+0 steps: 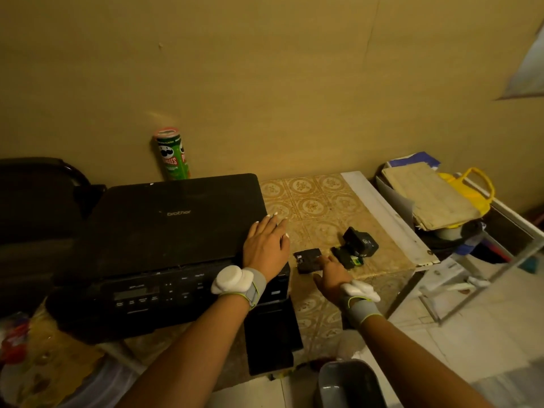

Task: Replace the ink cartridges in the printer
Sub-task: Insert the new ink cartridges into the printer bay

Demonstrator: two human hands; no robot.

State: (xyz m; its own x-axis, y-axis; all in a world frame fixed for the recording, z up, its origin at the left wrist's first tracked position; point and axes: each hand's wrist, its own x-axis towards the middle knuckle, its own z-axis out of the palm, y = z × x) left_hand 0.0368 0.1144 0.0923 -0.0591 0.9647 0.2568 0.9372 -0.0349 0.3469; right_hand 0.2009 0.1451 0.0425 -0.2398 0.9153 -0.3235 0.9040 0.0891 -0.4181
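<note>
A black Brother printer (164, 231) stands on a patterned table (321, 201), its front cartridge door (270, 337) hanging open at the right. My left hand (266, 245) lies flat and open on the printer lid's right front corner. My right hand (331, 273) reaches over the table, fingers spread, its tips touching a black ink cartridge (307, 260). Two more black cartridges lie just right of it: a flat one with a green label (347, 257) and a bulkier one (360, 241) behind.
A green Pringles can (172, 154) stands against the wall behind the printer. Right of the table is a rack with papers (429, 195) and a yellow bag (474, 189). A grey bin (350, 384) sits on the floor below my right arm. A dark chair (38, 198) is at the left.
</note>
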